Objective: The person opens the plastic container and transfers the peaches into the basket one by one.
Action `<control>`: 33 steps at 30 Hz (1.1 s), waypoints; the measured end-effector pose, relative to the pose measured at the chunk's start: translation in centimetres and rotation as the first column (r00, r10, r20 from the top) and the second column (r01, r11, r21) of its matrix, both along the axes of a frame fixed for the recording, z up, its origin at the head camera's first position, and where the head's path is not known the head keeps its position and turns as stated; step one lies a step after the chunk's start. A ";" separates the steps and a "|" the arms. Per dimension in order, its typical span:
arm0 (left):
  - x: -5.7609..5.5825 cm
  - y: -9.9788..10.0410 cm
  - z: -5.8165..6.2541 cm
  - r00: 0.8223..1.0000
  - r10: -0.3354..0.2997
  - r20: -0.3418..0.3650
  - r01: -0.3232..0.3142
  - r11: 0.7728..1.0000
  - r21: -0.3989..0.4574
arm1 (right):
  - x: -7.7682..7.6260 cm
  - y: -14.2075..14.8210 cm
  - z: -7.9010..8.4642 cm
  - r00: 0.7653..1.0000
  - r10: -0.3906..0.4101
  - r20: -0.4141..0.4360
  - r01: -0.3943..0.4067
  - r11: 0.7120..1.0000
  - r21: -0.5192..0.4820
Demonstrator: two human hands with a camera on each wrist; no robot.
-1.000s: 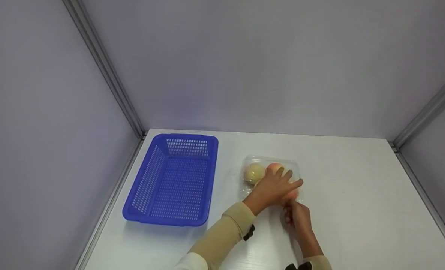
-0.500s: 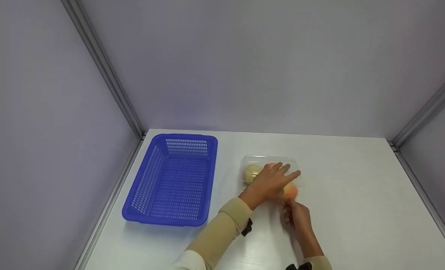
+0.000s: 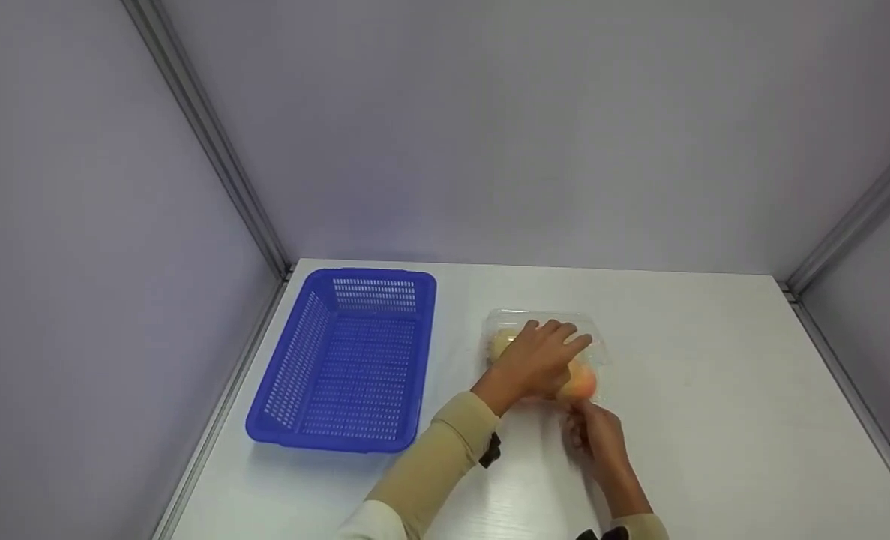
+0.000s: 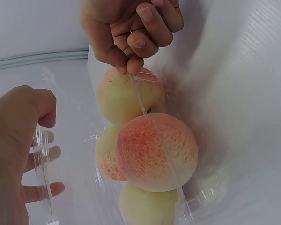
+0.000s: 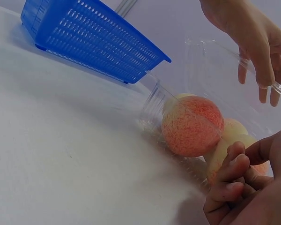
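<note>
A clear plastic clamshell container [image 3: 602, 371] holds several peaches [image 4: 157, 152], yellow with red blush. Its lid [image 3: 546, 318] is raised and tilts away from the base. My left hand [image 3: 536, 358] grips the lid's edge, thumb on one side and fingers on the other, as both wrist views show. At the near right corner, my right hand [image 3: 600, 435] pinches the rim of the base between thumb and index finger, its other fingers curled. In the head view my left hand covers part of the fruit.
A blue perforated plastic basket [image 3: 424, 360] stands left of the container on the white table [image 3: 707, 390]. Grey-white panels [image 3: 534, 150] enclose the table at the back and both sides.
My left hand has moved up and to the left, lifting the lid away from the base. More of the near right peach shows. My right hand has stayed at the corner.
</note>
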State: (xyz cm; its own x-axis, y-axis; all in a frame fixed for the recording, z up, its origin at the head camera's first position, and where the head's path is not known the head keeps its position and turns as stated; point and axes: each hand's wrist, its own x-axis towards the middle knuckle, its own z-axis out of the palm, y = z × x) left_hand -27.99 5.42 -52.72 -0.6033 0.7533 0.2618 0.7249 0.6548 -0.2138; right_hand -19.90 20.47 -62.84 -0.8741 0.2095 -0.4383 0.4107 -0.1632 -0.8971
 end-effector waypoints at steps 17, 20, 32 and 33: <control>-0.7 -0.9 1.0 0.999 0.023 -0.038 -0.022 1.000 0.013 | 0.3 0.4 -0.2 1.000 0.017 -0.010 -0.017 1.000 0.002; -0.9 -1.2 1.2 0.998 0.026 -0.052 -0.025 1.000 0.014 | 0.4 0.5 -0.1 1.000 0.020 -0.010 -0.020 1.000 0.011; -2.0 -2.8 1.8 0.996 0.061 -0.061 -0.059 0.998 0.036 | 1.0 1.1 0.8 0.997 0.051 -0.060 -0.049 0.998 0.047; -2.0 -2.9 1.8 0.996 0.064 -0.060 -0.061 0.997 0.043 | 1.0 1.1 0.9 0.996 0.053 -0.065 -0.050 0.998 0.050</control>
State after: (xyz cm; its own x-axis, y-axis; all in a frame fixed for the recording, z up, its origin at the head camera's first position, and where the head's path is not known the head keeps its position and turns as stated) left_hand -30.03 2.55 -50.88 -0.6309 0.7023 0.3297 0.6685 0.7077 -0.2286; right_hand -18.90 21.55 -61.97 -0.9109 0.1831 -0.3697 0.3569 -0.0997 -0.9288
